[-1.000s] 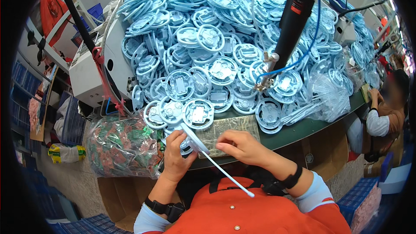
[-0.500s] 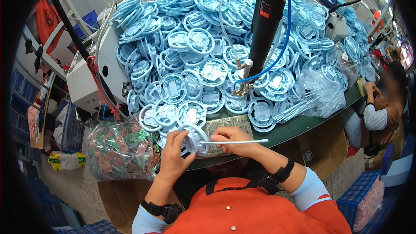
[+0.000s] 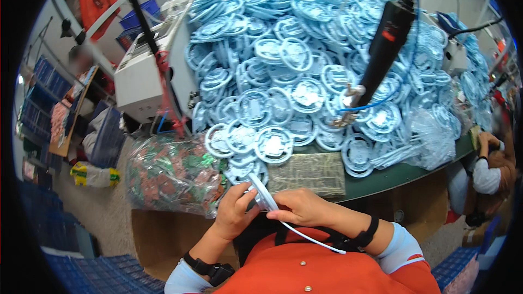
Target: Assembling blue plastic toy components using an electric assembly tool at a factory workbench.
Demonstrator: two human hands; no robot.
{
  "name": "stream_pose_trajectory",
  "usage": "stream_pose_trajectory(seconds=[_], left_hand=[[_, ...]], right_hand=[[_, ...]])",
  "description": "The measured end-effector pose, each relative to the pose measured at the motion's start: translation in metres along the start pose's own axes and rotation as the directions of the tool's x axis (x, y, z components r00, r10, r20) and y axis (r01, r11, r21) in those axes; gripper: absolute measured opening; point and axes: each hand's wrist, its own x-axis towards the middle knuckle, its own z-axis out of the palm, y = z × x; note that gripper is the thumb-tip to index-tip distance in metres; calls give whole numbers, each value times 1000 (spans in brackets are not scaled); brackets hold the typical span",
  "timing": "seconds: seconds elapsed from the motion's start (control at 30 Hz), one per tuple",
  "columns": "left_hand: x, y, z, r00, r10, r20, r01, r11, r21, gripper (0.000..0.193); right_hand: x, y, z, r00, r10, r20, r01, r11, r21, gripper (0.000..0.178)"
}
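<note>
Left of the grey block (image 3: 313,174) lies a clear bag (image 3: 169,177); by the block's near left corner, the left hand (image 3: 234,213) pinches a pale-blue disc (image 3: 263,193) between its fingers; the right hand (image 3: 303,207) meets it, finger grip unclear.

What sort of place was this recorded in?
Most likely a factory assembly workshop: a large heap of matching light-blue round parts lies on the green bench, a black cylindrical tool hangs over it, and another person sits at the right.
</note>
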Motion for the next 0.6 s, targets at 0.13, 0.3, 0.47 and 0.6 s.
stream_pose_trajectory(seconds=[0.13, 0.3, 0.47, 0.6], left_hand=[[-16, -4, -1, 987, 40, -157, -46, 998, -35, 81], [-28, -4, -13, 985, -4, -173, 10, 1000, 30, 80], [-123, 2, -58, 892, -384, 239, 430, 885, -180, 80], [-232, -14, -72, 73, -658, 750, 995, 101, -8, 75]], right_hand=[[12, -10, 2, 998, -56, 25, 56, 998, -17, 43], [24, -14, 2, 996, -71, -51, 70, 997, -19, 39], [29, 30, -19, 920, -42, -390, -150, 881, -449, 32], [39, 67, -26, 967, -29, -252, -177, 633, -754, 52]])
